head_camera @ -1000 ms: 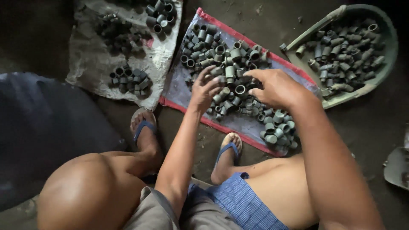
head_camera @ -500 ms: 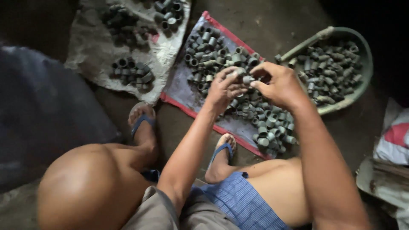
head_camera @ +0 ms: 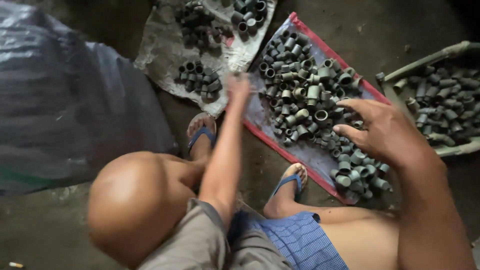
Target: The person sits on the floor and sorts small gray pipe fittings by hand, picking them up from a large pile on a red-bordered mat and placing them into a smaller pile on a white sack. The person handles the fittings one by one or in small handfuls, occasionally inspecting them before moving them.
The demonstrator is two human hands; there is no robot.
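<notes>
A: The right hand (head_camera: 382, 131) is hovering in the centre right of the frame, fingers spread and slightly curled, palm down over the heap of short grey pipe fittings (head_camera: 312, 107). It is gripping nothing.

B: And nearer to us?

A: At the bottom, 2 bare knees and shorts are filling the frame, and 2 feet in blue sandals (head_camera: 201, 134) are resting just below the red-edged sheet (head_camera: 302, 27) that is carrying the heap.

B: What is the left hand (head_camera: 238, 86) doing?

A: It is reaching up the middle of the frame, blurred, sitting at the gap between that sheet and the pale sack cloth (head_camera: 157, 70) to its left. It looks closed around something small, but I cannot tell whether it is pinching a fitting.

B: Which step is that, in your view?

A: I judge it to be sorting: 1 fitting is being carried toward the small cluster of fittings (head_camera: 200, 79) on the pale cloth, while the right hand is choosing another.

B: What would that call for?

A: A release clear of the cloth's edge, and a clean pinch on 1 piece without dragging its neighbours.

B: Farther off?

A: More fittings are lying along the top, and a green basin (head_camera: 452, 50) full of them is sitting at the upper right.
</notes>
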